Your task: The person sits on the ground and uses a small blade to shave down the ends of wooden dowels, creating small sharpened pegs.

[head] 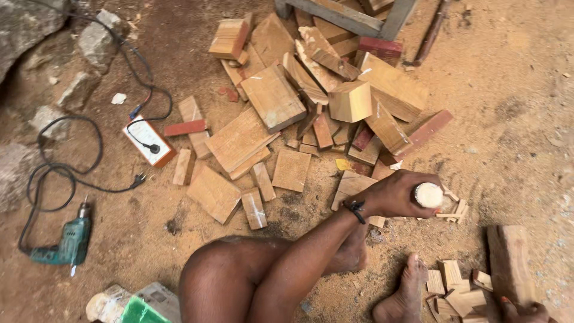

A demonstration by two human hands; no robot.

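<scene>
My left hand (pixel 394 194) reaches out over my bent knee (pixel 221 278) and is shut on a small white round container (pixel 429 195), held above a few small wood offcuts (pixel 454 209) on the sandy ground. A black band circles that wrist. My right hand (pixel 526 311) shows only at the bottom right corner, gripping the lower end of a long reddish wooden block (pixel 508 263) that stands tilted on the ground. Several thin wooden pieces (pixel 454 293) lie between this block and my bare foot (pixel 403 293).
A big pile of cut wooden blocks and boards (pixel 311 101) covers the ground ahead. At the left lie a teal power drill (pixel 66 242), a white and orange socket box (pixel 148 140), black cables (pixel 72 149) and rocks (pixel 24 24). A wooden frame (pixel 359 18) stands at the top.
</scene>
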